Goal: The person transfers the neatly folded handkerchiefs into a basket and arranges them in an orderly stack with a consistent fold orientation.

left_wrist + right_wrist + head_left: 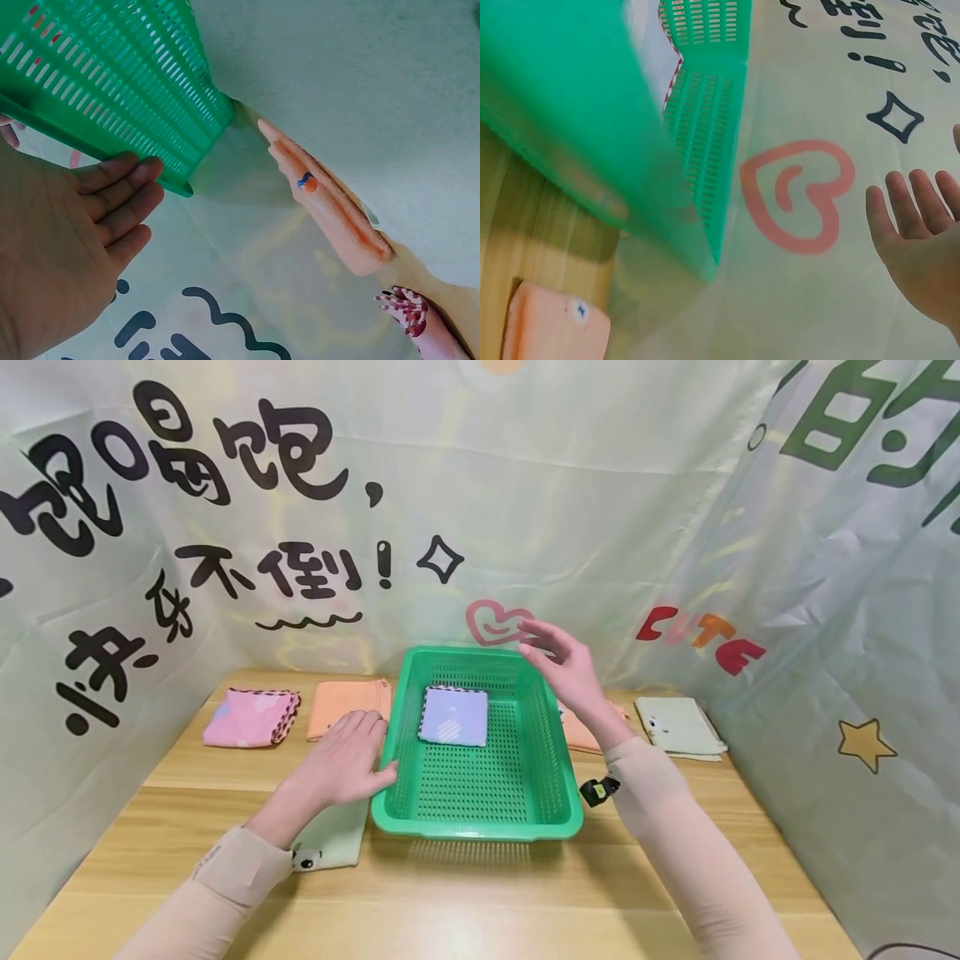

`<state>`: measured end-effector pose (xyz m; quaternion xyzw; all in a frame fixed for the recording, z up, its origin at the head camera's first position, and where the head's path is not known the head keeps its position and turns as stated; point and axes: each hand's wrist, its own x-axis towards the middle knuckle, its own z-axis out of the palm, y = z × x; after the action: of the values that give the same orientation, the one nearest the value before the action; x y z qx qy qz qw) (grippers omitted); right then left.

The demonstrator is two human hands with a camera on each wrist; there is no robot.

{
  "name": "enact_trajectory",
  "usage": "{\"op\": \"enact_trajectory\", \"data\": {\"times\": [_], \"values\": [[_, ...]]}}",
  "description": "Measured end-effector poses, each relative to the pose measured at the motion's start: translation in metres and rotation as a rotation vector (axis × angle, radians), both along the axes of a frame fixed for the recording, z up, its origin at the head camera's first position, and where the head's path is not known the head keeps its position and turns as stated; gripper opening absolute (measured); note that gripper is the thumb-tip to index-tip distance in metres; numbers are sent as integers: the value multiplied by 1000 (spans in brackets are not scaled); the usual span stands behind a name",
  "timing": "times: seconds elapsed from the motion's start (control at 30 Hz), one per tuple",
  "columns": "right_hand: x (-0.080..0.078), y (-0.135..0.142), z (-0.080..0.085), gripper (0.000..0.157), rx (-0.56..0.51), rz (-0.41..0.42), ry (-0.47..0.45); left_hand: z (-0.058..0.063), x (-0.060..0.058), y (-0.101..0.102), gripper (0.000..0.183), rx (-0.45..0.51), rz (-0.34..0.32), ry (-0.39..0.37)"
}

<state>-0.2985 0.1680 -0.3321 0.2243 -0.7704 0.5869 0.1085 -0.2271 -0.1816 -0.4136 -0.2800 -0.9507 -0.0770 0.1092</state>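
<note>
A green plastic basket (480, 831) with perforated walls stands upright on the table. Inside it, toward the back left, lies a folded purple cloth (453, 717) with a checked edge. My left hand (341, 764) is at the basket's left side, thumb right at the rim; the left wrist view shows its fingers fairly straight along the green rim (94, 154). Over the back right corner my right hand (564, 668) is raised, with nothing in it. Its fingers are spread in the right wrist view. Below my left wrist, a pale green cloth (333, 839) is partly hidden.
Left of the basket lie a folded pink cloth (251, 718) and an orange one (348, 700). To the right are another orange cloth (588, 731), partly behind my right arm, and a pale green cloth (678, 725). Printed fabric walls (600, 485) enclose the wooden table (450, 910).
</note>
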Motion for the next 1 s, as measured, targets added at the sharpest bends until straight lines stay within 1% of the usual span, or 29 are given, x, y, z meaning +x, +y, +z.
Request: {"op": "enact_trajectory", "data": {"times": [0.13, 0.27, 0.37, 0.57, 0.7, 0.83, 1.0], "values": [[7, 13, -5, 47, -8, -20, 23, -1, 0, 0, 38, 2, 0, 4], [10, 27, -13, 45, -21, -42, 41, -2, 0, 0, 38, 6, 2, 5], [11, 39, -19, 46, -28, -61, 35, -2, 0, 0, 38, 9, 3, -1], [12, 61, -30, 49, -16, -135, -23, -3, 0, 0, 38, 9, 6, 0], [8, 77, -39, 50, -6, -178, -51, -3, -1, 0, 38, 12, 2, 8], [1, 94, -51, 52, 3, -208, -72, -3, -2, 0, 39, 15, 0, 11], [-8, 113, -67, 53, 79, -259, -84, -3, -1, 0, 38, 8, 0, 7]]}}
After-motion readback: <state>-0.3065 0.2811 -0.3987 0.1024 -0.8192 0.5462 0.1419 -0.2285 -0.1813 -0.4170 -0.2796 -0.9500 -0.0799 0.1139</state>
